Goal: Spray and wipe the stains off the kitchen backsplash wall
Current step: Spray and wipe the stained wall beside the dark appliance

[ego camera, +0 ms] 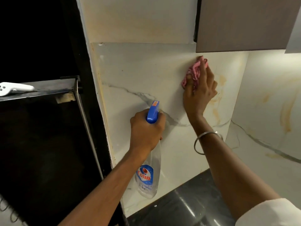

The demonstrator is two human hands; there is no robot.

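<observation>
Backsplash wall (146,75): white marble-look panel with grey veining, running from the dark counter (187,201) up to the underside of the wall cabinet (244,22). Yellowish stains (216,111) streak the panel just right of the working hand and carry on round the corner.

Spray bottle (147,176): clear, blue head, hanging in front of the wall. The left hand (146,128) is curled round its neck, nozzle aimed at the panel, held low.

Right hand (200,93): fingers laid out straight and spread, pressing the pink cloth (193,72) flat to the wall just under the cabinet edge. Whether the thumb tucks the cloth is hard to see.

Step in hand, as I read it — wiping. Best done with firm, overlapping strokes worked down and right towards the streaks, refolding the bunched cloth to a clean face — and wetting stubborn marks before rubbing.
</observation>
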